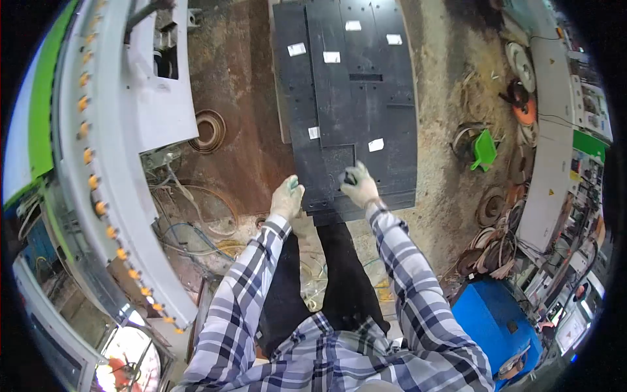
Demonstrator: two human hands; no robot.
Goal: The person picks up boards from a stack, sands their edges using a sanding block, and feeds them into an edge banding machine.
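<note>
Dark grey panels lie stacked in front of me, with several white labels on them. My left hand, in a pale glove, is at the near left edge of the stack, its fingers curled together; whatever they hold is too small to make out. Over the near part of the top panel is my right hand, also gloved, closed on a small dark object that I cannot identify. Beside that hand, a rectangular outline shows on the panel.
A white machine with a row of orange knobs runs along the left. Right of the stack are a green dustpan, coiled hoses and a blue box. A round rusty part lies left. Cables trail across the floor.
</note>
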